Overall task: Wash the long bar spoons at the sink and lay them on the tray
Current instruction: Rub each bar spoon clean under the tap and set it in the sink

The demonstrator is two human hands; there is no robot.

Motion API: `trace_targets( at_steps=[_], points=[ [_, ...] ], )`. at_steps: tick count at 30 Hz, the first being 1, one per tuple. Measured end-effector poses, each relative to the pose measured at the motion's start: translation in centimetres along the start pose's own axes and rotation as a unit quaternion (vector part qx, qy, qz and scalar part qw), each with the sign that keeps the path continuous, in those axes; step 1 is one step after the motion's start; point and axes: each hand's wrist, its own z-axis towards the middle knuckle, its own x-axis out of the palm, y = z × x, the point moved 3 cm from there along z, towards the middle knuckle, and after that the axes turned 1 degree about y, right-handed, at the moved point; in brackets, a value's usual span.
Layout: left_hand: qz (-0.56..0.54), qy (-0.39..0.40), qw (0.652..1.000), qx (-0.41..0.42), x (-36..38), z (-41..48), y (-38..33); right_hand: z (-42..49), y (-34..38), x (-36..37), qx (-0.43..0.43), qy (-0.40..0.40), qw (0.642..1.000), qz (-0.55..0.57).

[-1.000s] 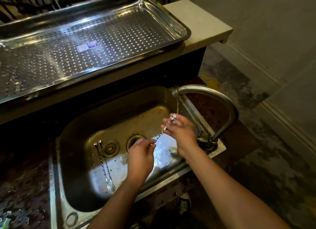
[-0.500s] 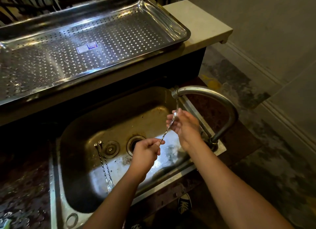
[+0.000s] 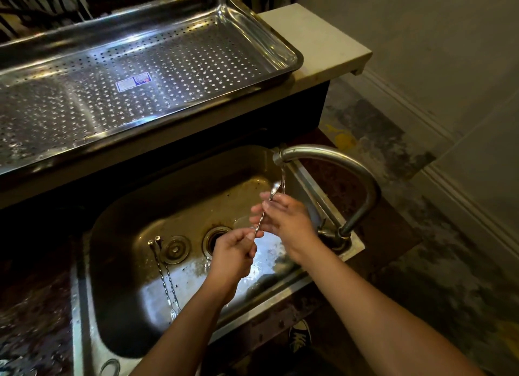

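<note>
One bar spoon [image 3: 261, 219] of the three in view is in the wash. My left hand [image 3: 233, 252] pinches its lower end between thumb and curled fingers. My right hand [image 3: 283, 221], just beyond the left and to its right, lays nearly straight fingers [image 3: 259, 207] against the twisted stem; whether the thumb closes behind it I cannot tell. The bowl stands above the right fingertips, touching the thin stream from the tap [image 3: 337, 162]. Two more spoons [image 3: 165, 280] lie side by side on the floor of the sink [image 3: 168, 207], left of my left wrist, apparently not yet rinsed. The perforated tray [image 3: 280, 46], well beyond both hands, shows only a label [image 3: 132, 83] and no spoon in the part visible. By this reading, one wash is under way and all three spoons are yet to be laid down.
</note>
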Motion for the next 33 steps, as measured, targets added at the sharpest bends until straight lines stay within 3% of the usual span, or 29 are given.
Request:
trace_targets(
  at_steps=[3,9,12,18,24,29,33],
  points=[
    [0.003,0.014,1.000,-0.002,-0.1,-0.2,0.3,0.5,1.1,-0.6,-0.019,-0.051,0.996,-0.071],
    [0.019,0.043,0.999,0.003,0.1,0.0,-0.5,0.1,1.2,0.0,-0.011,0.032,0.983,0.180],
    [0.050,0.060,0.997,0.021,0.0,0.0,-0.7,0.1,1.4,-0.7,-0.018,0.029,0.979,0.199],
    [-0.002,0.098,0.995,-0.001,0.4,0.4,-1.1,0.3,1.9,-1.0,-0.033,0.022,0.972,0.233],
    [0.064,0.061,0.996,0.016,0.9,0.6,-0.7,0.2,1.9,-1.0,-0.063,-0.126,0.989,0.032],
    [0.087,0.053,0.994,0.027,0.7,0.5,0.5,-0.2,2.4,-1.4,-0.043,-0.049,0.998,-0.006],
    [0.099,0.056,0.993,0.037,1.0,0.5,0.0,0.0,3.2,-1.5,-0.052,-0.077,0.996,0.011]
  ],
)
